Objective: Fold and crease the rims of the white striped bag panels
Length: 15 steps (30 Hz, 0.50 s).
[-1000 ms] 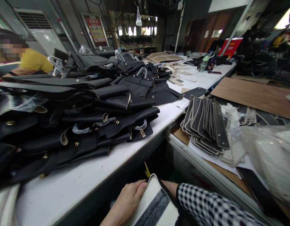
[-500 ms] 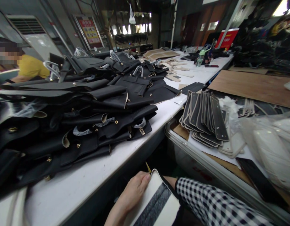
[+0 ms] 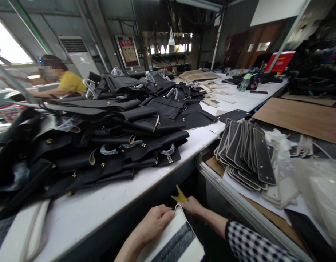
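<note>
In the head view, a cream-white panel [image 3: 168, 238] with a dark grey stripe stands tilted at the bottom centre. My left hand [image 3: 155, 222] grips its upper left edge, thumb on the near face and fingers closed. Just beyond the panel's top corner, my right hand [image 3: 193, 206] is closed around a yellow tool [image 3: 180, 195] with two pointed ends showing; its exact kind is unclear. Part of my right hand lies behind the panel. Similar cream pieces [image 3: 34, 233] lie at the table's near left corner.
Black bags [image 3: 102, 145] with gold clasps pile along the white table [image 3: 102, 211]. At right, a grey-rimmed bin [image 3: 208, 173] bears stacked dark panels [image 3: 246, 149], a black phone [image 3: 307, 233] and plastic wrap [image 3: 320, 196]. Another person [image 3: 72, 82] in yellow sits at far left.
My right hand has come up from behind the panel, bringing more of the yellow tool into sight. My left hand keeps its hold. The camera view has shifted left and up.
</note>
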Each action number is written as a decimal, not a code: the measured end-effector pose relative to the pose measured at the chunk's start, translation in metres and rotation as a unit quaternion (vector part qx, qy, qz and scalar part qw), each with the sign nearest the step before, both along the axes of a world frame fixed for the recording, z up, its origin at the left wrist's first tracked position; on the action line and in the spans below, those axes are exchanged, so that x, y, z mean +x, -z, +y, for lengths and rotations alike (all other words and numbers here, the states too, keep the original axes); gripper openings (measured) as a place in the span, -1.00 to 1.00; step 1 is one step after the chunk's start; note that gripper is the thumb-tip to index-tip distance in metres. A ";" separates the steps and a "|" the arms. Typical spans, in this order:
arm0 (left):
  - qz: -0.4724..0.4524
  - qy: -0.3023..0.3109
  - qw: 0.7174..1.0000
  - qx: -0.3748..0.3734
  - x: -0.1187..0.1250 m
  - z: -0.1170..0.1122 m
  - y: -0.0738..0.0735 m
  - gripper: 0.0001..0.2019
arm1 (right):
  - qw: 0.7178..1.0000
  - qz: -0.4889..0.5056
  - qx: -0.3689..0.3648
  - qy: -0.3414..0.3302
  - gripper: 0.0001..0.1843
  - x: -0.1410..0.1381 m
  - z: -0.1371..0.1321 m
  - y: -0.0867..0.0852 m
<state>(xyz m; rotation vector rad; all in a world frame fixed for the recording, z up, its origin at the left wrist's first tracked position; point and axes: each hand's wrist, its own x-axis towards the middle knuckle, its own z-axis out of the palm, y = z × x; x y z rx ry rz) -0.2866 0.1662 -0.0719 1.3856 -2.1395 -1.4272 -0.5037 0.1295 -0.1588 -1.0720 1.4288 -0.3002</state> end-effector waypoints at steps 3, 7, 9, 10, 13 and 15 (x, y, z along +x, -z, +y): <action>0.011 -0.012 1.000 0.010 0.000 0.000 0.001 -0.57 | 0.990 -0.041 0.061 -0.121 -0.46 -0.046 -0.015 -0.022; 0.022 -0.050 0.997 0.051 -0.002 0.001 0.002 -0.60 | 0.918 -0.087 0.149 -0.357 -0.43 -0.071 -0.031 -0.054; 0.019 -0.087 0.995 0.053 -0.003 0.003 0.003 -0.60 | 0.924 -0.075 0.115 -0.357 -0.43 -0.063 -0.037 -0.064; 0.018 -0.110 0.992 0.051 -0.004 0.003 0.004 -0.52 | 0.935 -0.064 0.069 -0.343 -0.45 -0.057 -0.040 -0.068; 0.021 -0.160 0.985 0.056 -0.005 0.005 0.009 -0.27 | 0.923 0.063 -0.184 -0.332 -0.50 -0.037 -0.046 -0.083; 0.032 -0.165 0.984 0.060 -0.006 0.006 0.012 -0.25 | 0.836 0.194 -0.363 -0.363 -0.40 -0.026 -0.050 -0.095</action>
